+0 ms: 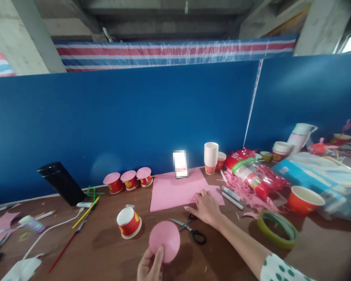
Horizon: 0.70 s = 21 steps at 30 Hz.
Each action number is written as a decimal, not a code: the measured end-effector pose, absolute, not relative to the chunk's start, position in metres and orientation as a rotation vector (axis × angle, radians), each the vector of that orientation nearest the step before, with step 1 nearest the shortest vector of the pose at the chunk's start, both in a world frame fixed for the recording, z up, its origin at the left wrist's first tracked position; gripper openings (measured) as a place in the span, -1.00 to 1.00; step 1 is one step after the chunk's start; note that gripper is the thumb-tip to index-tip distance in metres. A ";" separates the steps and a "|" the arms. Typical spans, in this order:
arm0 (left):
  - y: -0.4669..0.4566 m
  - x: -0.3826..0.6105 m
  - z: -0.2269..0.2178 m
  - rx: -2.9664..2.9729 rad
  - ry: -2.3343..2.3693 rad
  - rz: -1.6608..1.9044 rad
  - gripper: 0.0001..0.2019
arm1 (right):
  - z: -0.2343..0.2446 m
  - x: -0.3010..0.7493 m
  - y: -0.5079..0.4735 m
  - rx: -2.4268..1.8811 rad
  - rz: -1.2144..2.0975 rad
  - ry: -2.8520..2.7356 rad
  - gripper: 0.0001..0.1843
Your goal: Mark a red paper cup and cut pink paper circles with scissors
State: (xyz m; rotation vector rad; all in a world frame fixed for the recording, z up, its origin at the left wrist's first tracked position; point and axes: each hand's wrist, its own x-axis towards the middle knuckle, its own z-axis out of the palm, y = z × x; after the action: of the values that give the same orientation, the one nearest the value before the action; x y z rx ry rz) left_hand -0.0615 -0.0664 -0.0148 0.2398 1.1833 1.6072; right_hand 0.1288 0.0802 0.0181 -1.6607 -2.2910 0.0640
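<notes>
A pink paper circle [164, 239] is pinched between the thumb and fingers of my left hand [152, 264], low in the middle of the view. My right hand [207, 207] reaches over the corner of the pink paper sheets [175, 189], fingers spread and palm down. Whether its fingertips press on the paper I cannot tell. Partly under that hand lie black-handled scissors [190, 229], blades pointing left. A red paper cup [129, 222] stands left of the paper circle. Behind it, three red cups [130, 180] topped with pink discs line the blue partition.
At right are a yellow tape roll [277, 229], an orange paper cup [305, 200], a red plastic packet [251, 171] and pink paper scraps. Stacked white cups [211, 157] stand at the back. A black cylinder [61, 183], pencils and a white cable lie left.
</notes>
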 end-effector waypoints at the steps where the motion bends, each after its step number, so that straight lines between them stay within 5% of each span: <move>1: -0.066 -0.063 -0.017 0.239 1.187 1.605 -0.59 | 0.017 0.128 0.082 -1.676 0.070 -2.292 -0.35; 21: -0.071 -0.056 -0.011 0.447 1.214 1.642 -0.59 | 0.033 0.111 0.096 -1.885 0.343 -2.357 -0.10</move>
State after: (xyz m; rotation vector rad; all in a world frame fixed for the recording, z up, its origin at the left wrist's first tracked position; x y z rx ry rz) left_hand -0.0561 -0.0714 -0.0106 0.4472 1.2138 1.6420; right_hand 0.1107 0.0961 0.0333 -1.8849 -2.3573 0.3430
